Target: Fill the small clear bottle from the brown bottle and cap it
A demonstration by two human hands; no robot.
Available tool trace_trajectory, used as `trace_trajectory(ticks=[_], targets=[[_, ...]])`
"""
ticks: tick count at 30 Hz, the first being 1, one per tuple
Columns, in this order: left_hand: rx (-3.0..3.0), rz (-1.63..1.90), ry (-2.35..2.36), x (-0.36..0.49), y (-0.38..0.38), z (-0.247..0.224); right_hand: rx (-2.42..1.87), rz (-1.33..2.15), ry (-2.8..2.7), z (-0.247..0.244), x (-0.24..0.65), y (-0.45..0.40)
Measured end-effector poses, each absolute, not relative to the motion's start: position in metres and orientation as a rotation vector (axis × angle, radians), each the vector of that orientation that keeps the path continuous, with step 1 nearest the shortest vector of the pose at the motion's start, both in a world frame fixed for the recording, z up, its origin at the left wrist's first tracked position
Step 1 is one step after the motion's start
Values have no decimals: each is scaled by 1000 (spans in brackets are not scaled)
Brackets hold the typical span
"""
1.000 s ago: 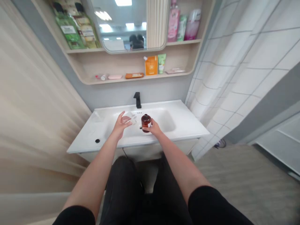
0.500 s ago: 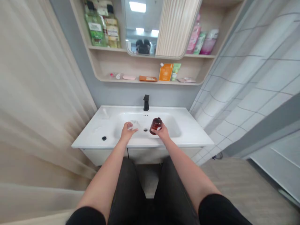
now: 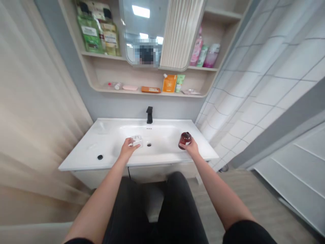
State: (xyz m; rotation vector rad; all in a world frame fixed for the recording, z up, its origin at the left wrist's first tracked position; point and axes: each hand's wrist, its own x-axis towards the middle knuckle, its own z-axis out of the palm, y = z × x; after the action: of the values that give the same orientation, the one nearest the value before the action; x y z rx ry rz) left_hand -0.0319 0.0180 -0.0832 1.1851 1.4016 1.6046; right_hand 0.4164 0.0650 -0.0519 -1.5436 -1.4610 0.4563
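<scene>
1. Amber bottle (image 3: pixel 185 140) sits in the right hand (image 3: pixel 192 148), at 3 o'clock from the drain (image 3: pixel 149 144), over the right end of the white basin (image 3: pixel 157 121). The right hand's grip is closed round the bottle's lower body, with the fingers hiding its base while its shoulder and dark top show.
2. The left hand (image 3: pixel 129 149) lies at 9 o'clock from the drain, its grip curled shut on a clear plastic piece (image 3: pixel 136 140). The fingers cover part of it, so its exact kind is hard to tell.
3. A black faucet (image 3: pixel 149 114) stands at 12 o'clock from the drain, and a black plug (image 3: pixel 100 157) sits on the counter (image 3: pixel 81 163) at 8 o'clock.
4. The main risk is a loosened grip: the glossy bottle could slide free and strike the hard basin or go over the counter's front edge. The small clear piece could also slip through the fingers towards the drain.
5. Half a second earlier, the bottle was just beside the drain with the hands close together; now the hands are well apart.
</scene>
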Motion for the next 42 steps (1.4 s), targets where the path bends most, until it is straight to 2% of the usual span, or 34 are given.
trace_trajectory(ticks=[13, 26, 33, 38, 40, 42], targets=[[1236, 1528, 1395, -33, 6, -78, -1552, 457, -1240, -46, 498, 97], [1336, 1429, 1500, -28, 2, -76, -1632, 501, -1186, -55, 515, 96], [1418, 1346, 1529, -26, -1, -71, -1666, 600, -1150, -40, 521, 78], [1422, 1375, 1494, -24, -3, -71, -1622, 280, -1223, -8, 492, 41], [1405, 1397, 1479, -24, -2, -73, -1513, 320, -1384, 1, 460, 26], [1400, 1390, 1463, -25, 2, -74, -1398, 526, -1603, 3, 419, 18]])
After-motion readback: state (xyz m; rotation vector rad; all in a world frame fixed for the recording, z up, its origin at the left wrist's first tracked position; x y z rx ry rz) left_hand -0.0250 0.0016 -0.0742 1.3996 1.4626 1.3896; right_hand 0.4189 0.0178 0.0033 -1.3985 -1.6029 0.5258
